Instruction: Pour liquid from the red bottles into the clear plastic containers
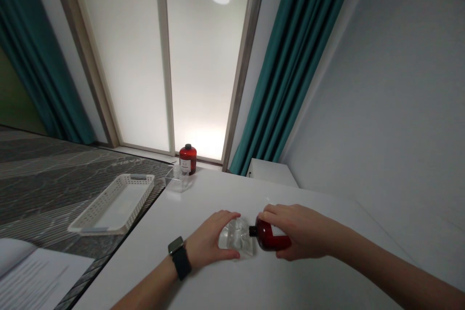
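My right hand (303,232) is wrapped round a dark red bottle (264,237) with a black neck and a white label. The bottle lies tipped on its side in the air, its mouth pointing left. Just left of that mouth is a clear, see-through container (239,236) on the white table (218,286). Curved round the container's left side, my left hand (207,237) grips it between thumb and fingers, with a dark watch (179,257) on the wrist. What the container holds is hard to make out.
A second red bottle (188,155) with a black cap stands upright at the table's far edge, behind a clear box (177,184) with something clear inside. To the left, on a dark grey surface, are a white perforated basket (101,229) and an open booklet (39,281).
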A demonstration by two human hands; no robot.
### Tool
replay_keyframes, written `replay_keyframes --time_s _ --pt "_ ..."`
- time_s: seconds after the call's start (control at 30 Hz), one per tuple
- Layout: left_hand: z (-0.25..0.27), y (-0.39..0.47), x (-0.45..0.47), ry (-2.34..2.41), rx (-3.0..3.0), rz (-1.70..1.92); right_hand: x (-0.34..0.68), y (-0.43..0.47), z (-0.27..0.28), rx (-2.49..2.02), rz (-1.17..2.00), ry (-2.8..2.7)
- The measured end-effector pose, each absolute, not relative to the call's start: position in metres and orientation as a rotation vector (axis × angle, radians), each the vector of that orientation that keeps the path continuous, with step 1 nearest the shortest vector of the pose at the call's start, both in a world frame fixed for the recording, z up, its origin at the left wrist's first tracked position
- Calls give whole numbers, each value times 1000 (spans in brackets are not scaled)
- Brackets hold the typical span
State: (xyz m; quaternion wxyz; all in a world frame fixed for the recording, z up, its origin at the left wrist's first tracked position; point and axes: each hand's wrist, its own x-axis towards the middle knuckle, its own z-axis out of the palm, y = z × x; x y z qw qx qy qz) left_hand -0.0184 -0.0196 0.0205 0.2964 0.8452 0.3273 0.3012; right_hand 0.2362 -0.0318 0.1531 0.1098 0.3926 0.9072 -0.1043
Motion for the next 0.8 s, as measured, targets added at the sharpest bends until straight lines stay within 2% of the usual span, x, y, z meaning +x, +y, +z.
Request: replay_keyframes --time_s 0.8 --pt "21 -20 -18 866 2236 816 235 -31 154 1150 -280 2655"
